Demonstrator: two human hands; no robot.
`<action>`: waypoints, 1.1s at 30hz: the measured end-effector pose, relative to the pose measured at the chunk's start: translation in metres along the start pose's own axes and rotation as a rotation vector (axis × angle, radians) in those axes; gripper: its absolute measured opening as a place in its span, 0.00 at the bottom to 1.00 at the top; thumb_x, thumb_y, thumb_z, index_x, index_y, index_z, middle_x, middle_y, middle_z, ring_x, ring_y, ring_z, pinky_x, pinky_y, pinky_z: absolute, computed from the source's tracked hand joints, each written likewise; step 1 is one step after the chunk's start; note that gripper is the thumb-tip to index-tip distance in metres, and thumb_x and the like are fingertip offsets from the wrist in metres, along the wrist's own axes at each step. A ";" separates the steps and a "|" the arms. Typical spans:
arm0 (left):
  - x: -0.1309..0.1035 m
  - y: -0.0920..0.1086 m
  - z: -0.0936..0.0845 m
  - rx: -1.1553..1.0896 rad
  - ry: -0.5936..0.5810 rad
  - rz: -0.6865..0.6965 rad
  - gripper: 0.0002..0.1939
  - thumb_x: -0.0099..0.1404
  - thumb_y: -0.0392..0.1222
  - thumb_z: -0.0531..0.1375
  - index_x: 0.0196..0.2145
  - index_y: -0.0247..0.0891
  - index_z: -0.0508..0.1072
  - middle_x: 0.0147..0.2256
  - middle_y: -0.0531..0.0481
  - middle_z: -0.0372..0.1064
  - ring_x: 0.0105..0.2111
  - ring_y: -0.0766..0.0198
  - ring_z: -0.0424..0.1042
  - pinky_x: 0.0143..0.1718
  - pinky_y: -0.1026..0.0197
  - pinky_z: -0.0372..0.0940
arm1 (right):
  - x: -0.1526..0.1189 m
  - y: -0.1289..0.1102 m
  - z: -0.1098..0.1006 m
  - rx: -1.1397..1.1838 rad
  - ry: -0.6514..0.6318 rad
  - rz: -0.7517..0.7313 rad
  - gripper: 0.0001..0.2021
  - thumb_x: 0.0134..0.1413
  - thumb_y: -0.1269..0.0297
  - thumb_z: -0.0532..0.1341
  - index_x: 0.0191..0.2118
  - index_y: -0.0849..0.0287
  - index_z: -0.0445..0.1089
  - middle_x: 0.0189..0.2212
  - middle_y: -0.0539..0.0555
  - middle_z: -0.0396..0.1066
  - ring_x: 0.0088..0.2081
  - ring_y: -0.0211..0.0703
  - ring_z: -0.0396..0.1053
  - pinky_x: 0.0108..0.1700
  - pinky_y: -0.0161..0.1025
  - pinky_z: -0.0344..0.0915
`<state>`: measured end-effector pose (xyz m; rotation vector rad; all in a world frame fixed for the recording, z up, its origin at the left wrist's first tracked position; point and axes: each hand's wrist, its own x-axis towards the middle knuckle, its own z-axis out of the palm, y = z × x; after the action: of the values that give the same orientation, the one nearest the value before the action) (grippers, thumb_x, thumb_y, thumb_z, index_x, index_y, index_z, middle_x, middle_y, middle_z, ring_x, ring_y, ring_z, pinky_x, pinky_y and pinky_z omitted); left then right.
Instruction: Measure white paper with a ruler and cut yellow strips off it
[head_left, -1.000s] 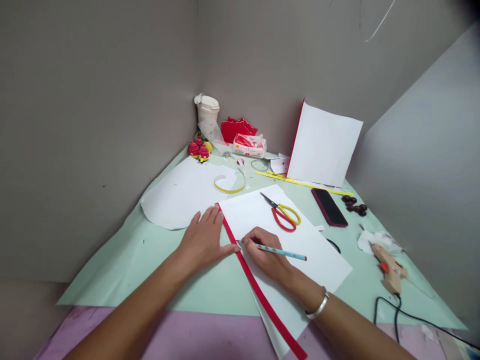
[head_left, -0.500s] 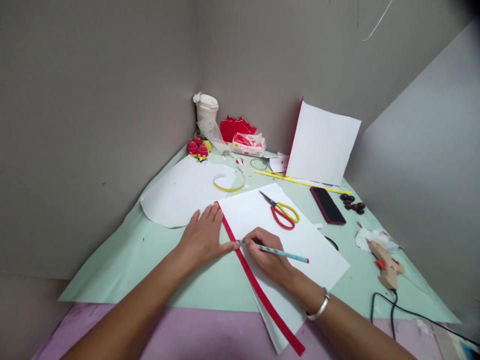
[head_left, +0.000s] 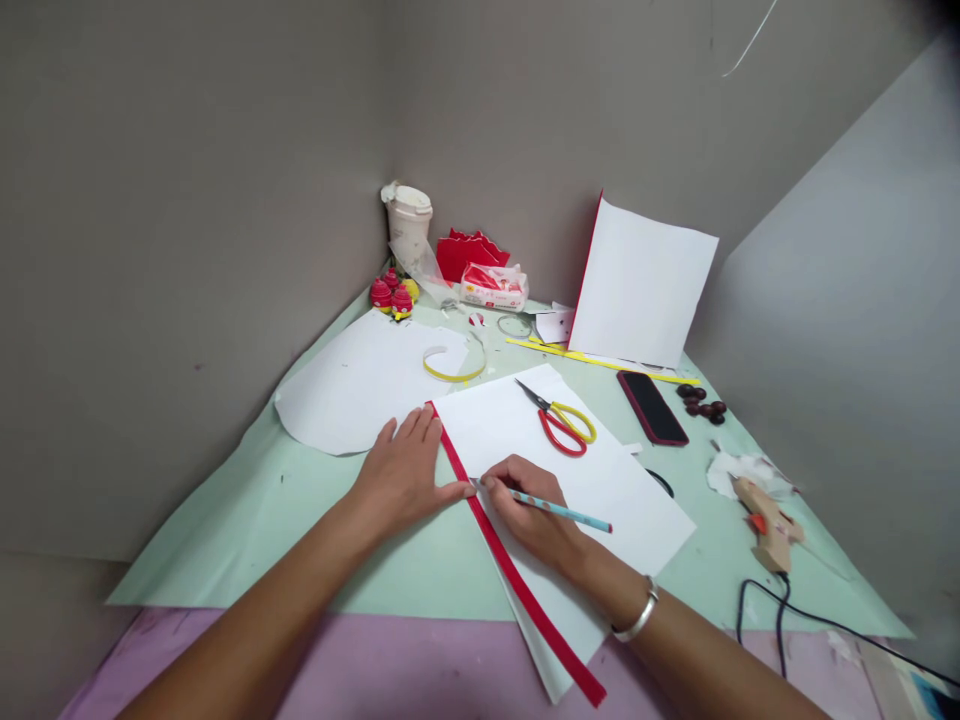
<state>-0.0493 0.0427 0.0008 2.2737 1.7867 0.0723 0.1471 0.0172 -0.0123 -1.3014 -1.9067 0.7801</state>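
Note:
My left hand (head_left: 401, 465) lies flat with its fingers spread, the fingertips and thumb pressing on a red strip (head_left: 516, 578). This strip runs along the left edge of a white sheet (head_left: 622, 500). In my right hand (head_left: 532, 505) is a blue patterned pencil (head_left: 564, 510), its tip at the strip close to my left thumb. The side of that hand rests on the sheet. Scissors (head_left: 561, 416) with one red and one yellow handle lie on the sheet, beyond my right hand.
A phone (head_left: 652, 408), dark beads (head_left: 703, 403) and a corded glue gun (head_left: 769, 525) lie right. A white panel (head_left: 641, 285) stands behind. Left are a paper piece (head_left: 360, 390), a curled yellow strip (head_left: 454, 373), red ornaments (head_left: 391, 297) and a tub (head_left: 409, 215). A wipes pack (head_left: 493, 288) sits at the back.
The pencil's back end has dipped slightly while its tip stays by the red strip. The whole view has shifted a little; my left hand keeps its place on the strip.

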 end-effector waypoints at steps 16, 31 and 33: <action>0.000 0.000 0.000 0.014 -0.007 0.001 0.51 0.59 0.70 0.55 0.66 0.27 0.56 0.70 0.31 0.41 0.70 0.45 0.43 0.67 0.42 0.43 | -0.001 -0.002 -0.001 -0.008 -0.013 -0.013 0.09 0.56 0.74 0.57 0.29 0.56 0.71 0.27 0.49 0.73 0.31 0.40 0.71 0.34 0.35 0.64; 0.001 0.000 0.001 0.034 -0.023 -0.007 0.52 0.60 0.69 0.55 0.67 0.25 0.53 0.70 0.32 0.40 0.70 0.44 0.42 0.67 0.41 0.42 | -0.007 0.001 -0.003 0.000 -0.016 -0.009 0.09 0.55 0.76 0.58 0.29 0.57 0.71 0.27 0.48 0.73 0.30 0.38 0.69 0.33 0.33 0.63; 0.002 0.000 0.001 0.033 -0.026 -0.007 0.52 0.60 0.69 0.55 0.67 0.25 0.53 0.70 0.32 0.40 0.70 0.44 0.42 0.67 0.41 0.42 | -0.008 0.001 -0.003 0.004 -0.019 -0.008 0.09 0.55 0.76 0.58 0.29 0.57 0.71 0.26 0.48 0.72 0.29 0.38 0.69 0.33 0.33 0.63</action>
<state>-0.0486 0.0439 0.0001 2.2808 1.7956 0.0120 0.1525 0.0108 -0.0130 -1.2876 -1.9237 0.7942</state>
